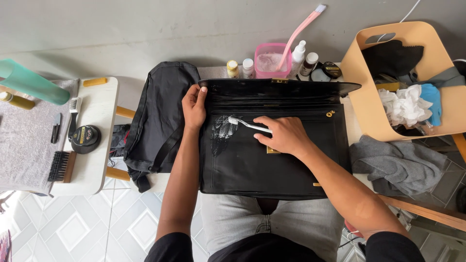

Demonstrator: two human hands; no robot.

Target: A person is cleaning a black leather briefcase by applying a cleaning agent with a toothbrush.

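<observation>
A black leather briefcase point(252, 165) lies flat across my lap, its flap open toward the wall. My left hand point(194, 104) grips its upper left corner. My right hand point(284, 136) holds a white toothbrush point(245, 124), bristles pressed into a patch of white foam point(221, 131) on the upper left of the leather. A gold clasp shows just under my right hand.
A pink tub point(269, 60) with a pink brush and several small bottles stand behind the case. A black bag point(160, 116) lies on the left, a grey cloth point(393, 162) and a tan bin point(412, 77) of rags on the right. A white side table point(99, 116) carries brushes and a polish tin.
</observation>
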